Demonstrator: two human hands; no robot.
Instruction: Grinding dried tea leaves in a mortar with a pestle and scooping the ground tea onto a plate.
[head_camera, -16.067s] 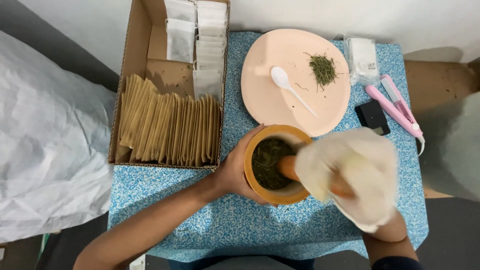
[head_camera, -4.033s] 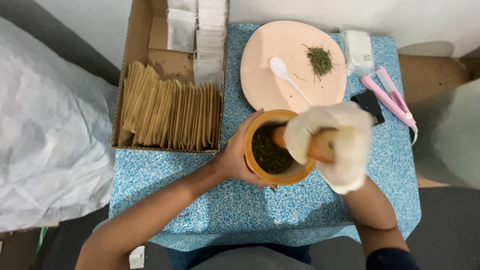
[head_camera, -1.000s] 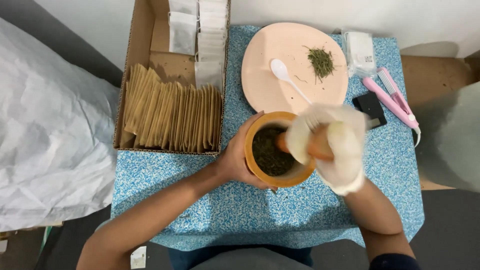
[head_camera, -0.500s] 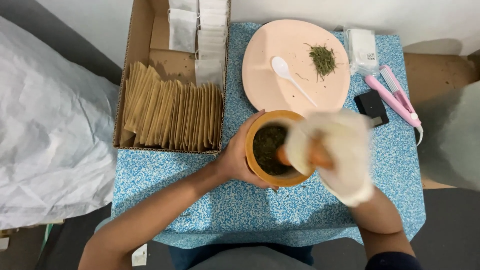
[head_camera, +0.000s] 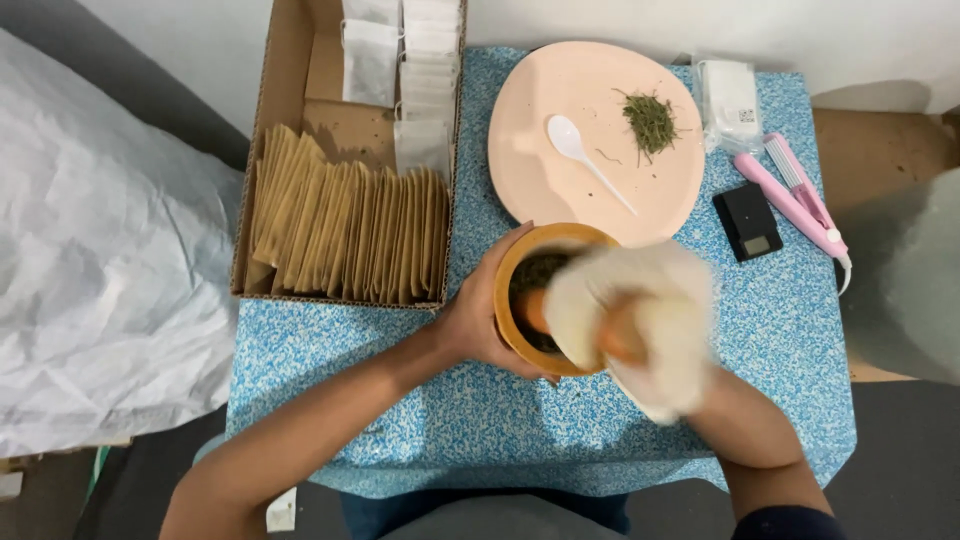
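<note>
An orange-brown wooden mortar (head_camera: 512, 272) stands on the blue speckled table (head_camera: 360, 370), with dark green crushed herb (head_camera: 540, 272) inside. My left hand (head_camera: 480, 315) wraps around its left side. My right hand (head_camera: 640, 325), in a loose white glove and blurred by motion, grips a wooden pestle (head_camera: 534, 310) whose end is down in the mortar. The glove hides most of the pestle and the right half of the mortar.
Behind the mortar lies a pink plate (head_camera: 560, 190) with a white spoon (head_camera: 585, 160) and a small herb pile (head_camera: 650, 120). A cardboard box (head_camera: 270, 150) of brown envelopes and white bags sits left. A black scale (head_camera: 748, 220), pink tool (head_camera: 800, 195) and white packet (head_camera: 730, 100) are right.
My gloved right hand has swung the pestle round inside the mortar, now towards the near left. The left hand keeps its hold on the mortar.
</note>
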